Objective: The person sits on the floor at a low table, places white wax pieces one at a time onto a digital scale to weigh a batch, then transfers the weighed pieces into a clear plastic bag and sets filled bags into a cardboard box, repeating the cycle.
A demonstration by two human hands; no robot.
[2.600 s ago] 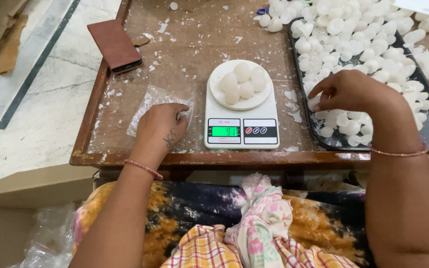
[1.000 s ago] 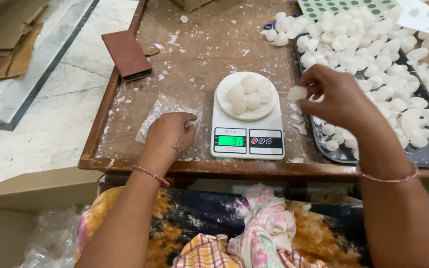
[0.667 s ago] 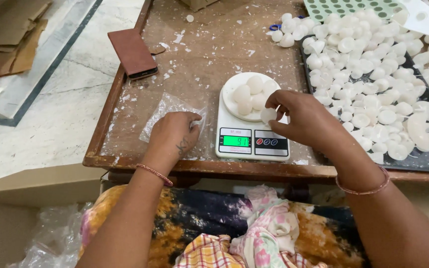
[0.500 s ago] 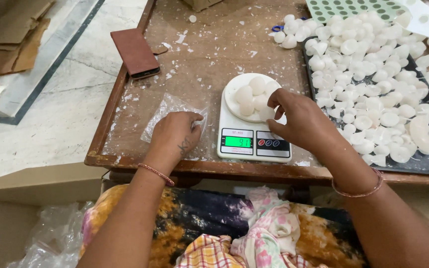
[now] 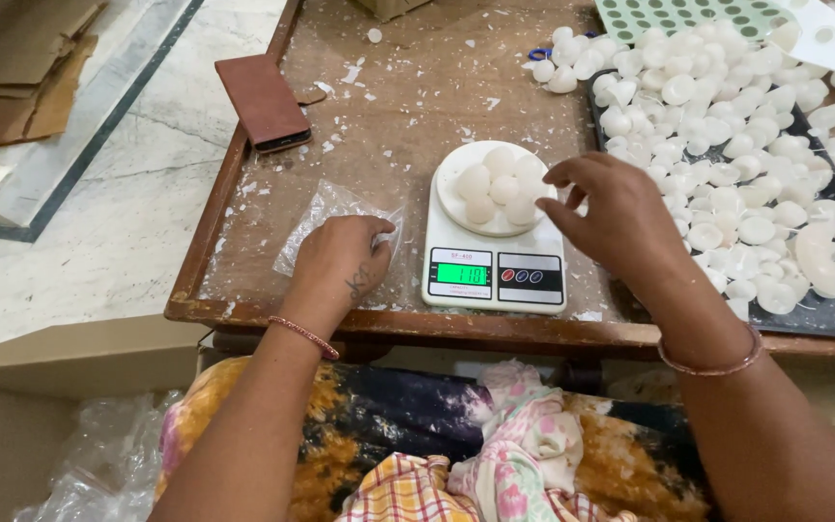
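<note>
- The left hand is laid flat, fingers loosely curled, on a clear crinkled plastic bag on the brown wooden table.
- The right hand is held with fingers spread, empty, just beside round white pieces piled on the white digital kitchen scale.

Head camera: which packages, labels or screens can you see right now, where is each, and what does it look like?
Scale display: front left of the white kitchen scale, small rectangle lit green with dark digits.
Scale buttons: right of the display, red and blue round ones on a dark panel.
Clear plastic bag: flat on the wooden tray, under the left hand.
Phone in brown wallet case: tray's left edge, closed, screen hidden.
</note>
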